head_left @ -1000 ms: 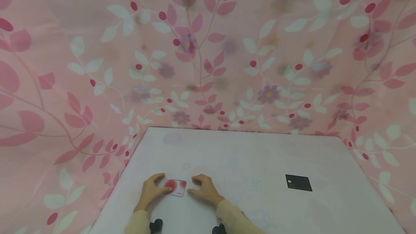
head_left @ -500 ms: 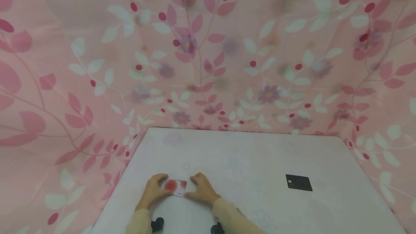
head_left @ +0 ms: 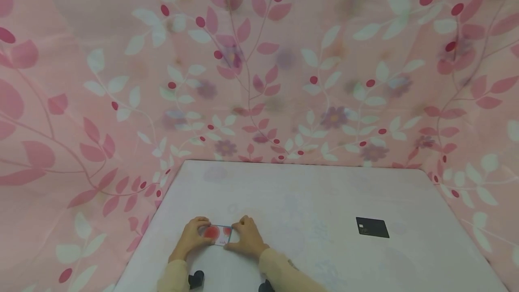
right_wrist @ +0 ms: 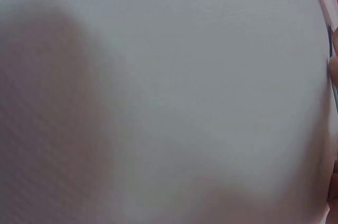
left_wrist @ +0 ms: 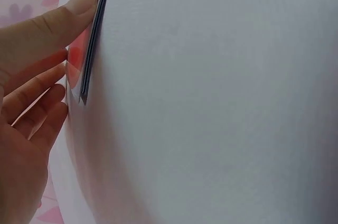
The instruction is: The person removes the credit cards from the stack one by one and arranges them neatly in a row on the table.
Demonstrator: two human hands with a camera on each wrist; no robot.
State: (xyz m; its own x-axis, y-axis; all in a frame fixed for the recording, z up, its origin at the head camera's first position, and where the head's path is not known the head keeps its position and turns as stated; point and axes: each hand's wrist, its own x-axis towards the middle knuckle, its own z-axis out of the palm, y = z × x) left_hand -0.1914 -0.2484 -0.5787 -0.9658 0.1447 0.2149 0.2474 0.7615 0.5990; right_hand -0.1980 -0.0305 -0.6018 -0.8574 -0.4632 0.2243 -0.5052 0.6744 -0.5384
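A stack of thin cards (head_left: 220, 234) lies left of the middle near the table's front, the top one white with red circles. In the left wrist view, the dark edges of the cards (left_wrist: 94, 44) below show as layers. My left hand (head_left: 188, 239) pinches the stack's left end, thumb (left_wrist: 63, 20) on the near long edge and fingers at the far one. At the other end, my right hand (head_left: 249, 239) holds the stack between thumb and forefinger. Only fingertips (right_wrist: 334, 71) of it show at the right wrist view's edge.
A black card (head_left: 373, 228) with a chip lies flat on the right part of the white table (head_left: 292, 193). Pink leaf-patterned cloth (head_left: 259, 80) hangs behind and at both sides. A dark strap piece (head_left: 196, 279) shows near the left sleeve.
My right hand has moved left, from a gap beside the stack to its right end, and now grips it. My left hand has stayed at the left end, its fingers drawing in slightly.
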